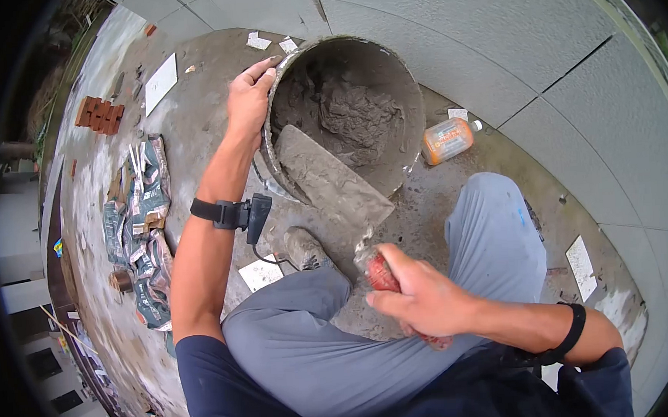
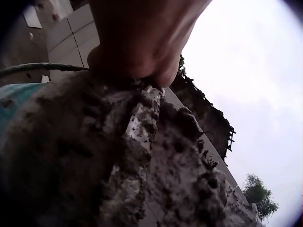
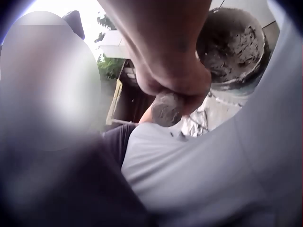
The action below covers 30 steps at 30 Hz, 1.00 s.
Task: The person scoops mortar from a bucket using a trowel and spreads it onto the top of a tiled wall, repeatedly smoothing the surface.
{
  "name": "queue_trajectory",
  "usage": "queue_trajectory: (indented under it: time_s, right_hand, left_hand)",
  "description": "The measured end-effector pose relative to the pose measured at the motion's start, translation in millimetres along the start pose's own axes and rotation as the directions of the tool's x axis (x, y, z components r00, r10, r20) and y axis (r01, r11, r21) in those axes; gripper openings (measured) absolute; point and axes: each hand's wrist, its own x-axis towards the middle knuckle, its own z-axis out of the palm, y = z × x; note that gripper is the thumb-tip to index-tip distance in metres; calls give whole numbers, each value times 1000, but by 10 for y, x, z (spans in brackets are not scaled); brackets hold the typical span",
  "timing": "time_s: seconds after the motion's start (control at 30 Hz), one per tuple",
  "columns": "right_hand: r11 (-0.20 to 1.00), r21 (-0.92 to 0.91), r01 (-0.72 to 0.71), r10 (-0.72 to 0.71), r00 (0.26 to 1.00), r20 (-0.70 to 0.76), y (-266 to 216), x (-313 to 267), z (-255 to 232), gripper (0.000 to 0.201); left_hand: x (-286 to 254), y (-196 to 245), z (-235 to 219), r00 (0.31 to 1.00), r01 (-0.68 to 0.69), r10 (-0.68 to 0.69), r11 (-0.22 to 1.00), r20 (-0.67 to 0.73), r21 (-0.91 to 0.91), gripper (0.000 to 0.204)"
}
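Observation:
A round bucket (image 1: 411, 100) holds wet grey mortar (image 1: 359, 123), heaped towards its far side. The left hand (image 1: 251, 99) grips the bucket's upper left rim; the left wrist view shows its fingers (image 2: 161, 71) at the mortar-caked rim (image 2: 142, 123). In the head view the right hand (image 1: 423, 291) holds the red handle (image 1: 381, 273) of a trowel, whose mortar-coated flat blade (image 1: 332, 178) lies across the bucket's near left rim. From the right wrist, the right hand (image 3: 175, 80) is curled round the handle's mortar-smeared end (image 3: 167, 109).
An orange-labelled bottle (image 1: 448, 140) lies right of the bucket, by the tiled wall (image 1: 573, 117). Crumpled bags (image 1: 140, 228), stacked red bricks (image 1: 99, 116) and a white tile (image 1: 160, 84) are on the left. A shoe (image 1: 306, 248) stands below the bucket; another tile (image 1: 260, 274) lies beside it.

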Motion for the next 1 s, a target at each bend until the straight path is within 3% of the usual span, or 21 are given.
queue_trajectory:
  time_s: [0.07,0.1,0.13,0.2,0.27,0.3,0.33,0.37,0.43,0.47,0.5,0.53,0.57,0.63,0.67,0.73,0.77,0.83,0.87,0.93,1.0]
  right_hand:
    - [980,141,-138,149,986,-69,-249,-47,-305,59]
    - [993,102,-61,80,977,-196,-275,-66,-368,57]
    - [993,99,-60,79,975,-206,-294,-89,-420,57]
    - [986,103,134,-72,885,-460,-303,-110,-473,57]
    - [989,-9,147,-131,845,-518,-188,-95,-258,57]
    - [993,-111,31,-61,958,-279,-142,-82,-110,57]
    - [970,-238,-54,47,998,-34,-136,-79,-47,58]
    - [970,-239,-50,42,998,-38,-151,-95,-113,58]
    - [949,-164,-270,280,959,36,-377,-121,-328,58]
    - [948,-170,-270,280,959,40,-345,-126,-366,58]
    - [969,-221,-112,80,985,-150,-287,-128,-422,57]
    - [953,-301,30,-131,937,-324,-270,-142,-459,57]
    - [953,-303,23,-127,936,-328,-289,-171,-460,57]
    - [980,-163,113,-182,837,-516,-379,-184,-404,57]
    - [981,-158,112,-179,839,-514,-279,-161,-268,57]
    - [960,-275,48,-120,960,-252,-3,-101,37,54]
    - [961,-274,49,-122,959,-255,33,-65,4,54]
    - [922,-379,-83,105,994,36,22,74,-153,53]
    - [923,-376,-81,106,993,46,44,137,-208,53]
    - [734,-679,9,17,999,32,177,216,-331,51]
    - [760,-648,52,-77,997,-10,255,187,-458,51]
  left_hand:
    - [-15,-7,-35,999,27,-26,999,29,-28,33]
    - [9,8,-16,1000,-14,14,1000,25,9,33]
    - [26,-1,14,999,-49,48,998,21,43,33]
    - [16,-5,38,999,-51,51,998,2,35,32]
    - [-18,44,67,1000,-9,10,999,-22,46,31]
    - [-7,17,52,1000,-9,10,999,-22,46,31]
    - [10,-6,44,1000,-23,23,998,-12,57,32]
    - [37,-18,41,999,-39,39,997,0,68,32]
    - [18,-4,20,1000,-14,13,1000,24,21,33]
    - [-9,1,6,999,14,-12,999,48,-33,33]
    - [20,-1,0,999,5,-3,999,53,-37,33]
    - [50,-8,0,999,-23,24,1000,31,-13,33]
    - [58,-49,-7,999,-42,42,999,1,12,34]
    - [31,-6,1,1000,-16,16,1000,-13,14,33]
    - [22,24,-1,1000,5,-5,1000,-21,21,33]
    - [49,4,-45,1000,0,0,999,-20,33,34]
    - [66,-10,-51,1000,-5,6,999,-23,35,34]
    - [59,-9,-36,1000,-2,3,999,-26,44,34]
    - [15,7,-25,1000,14,-14,1000,-21,23,34]
    - [-33,34,9,1000,24,-24,1000,-5,0,34]
    - [-60,33,54,1000,-2,2,1000,0,14,34]
